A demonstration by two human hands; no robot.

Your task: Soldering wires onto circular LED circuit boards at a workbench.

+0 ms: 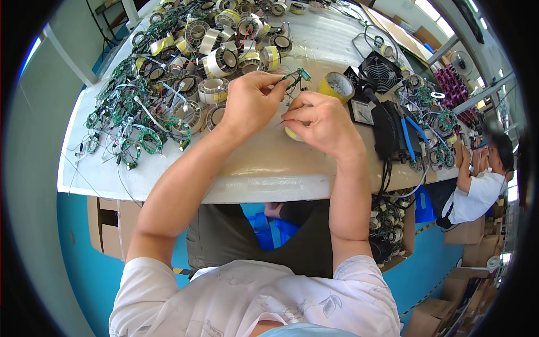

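Between the thumb and fingers of my left hand [252,101] is a small green circuit board [296,77] with components and thin leads on it. My right hand [325,123] is just right of it and a little nearer to me, its fingertips closed in a pinch. What looks like a thin wire shows at those fingertips, but its far end is hard to follow. Under the right hand lies a small yellow-edged piece [292,134], partly covered. Both hands are above the brown mat [264,160] on the table.
A heap of white and yellow wound coils [220,62] and green ring boards [150,140] fills the left. At right stand a yellow round tub [337,86], a black fan [382,74], blue-handled pliers [408,139] and more boards [441,143]. A co-worker [477,185] sits far right.
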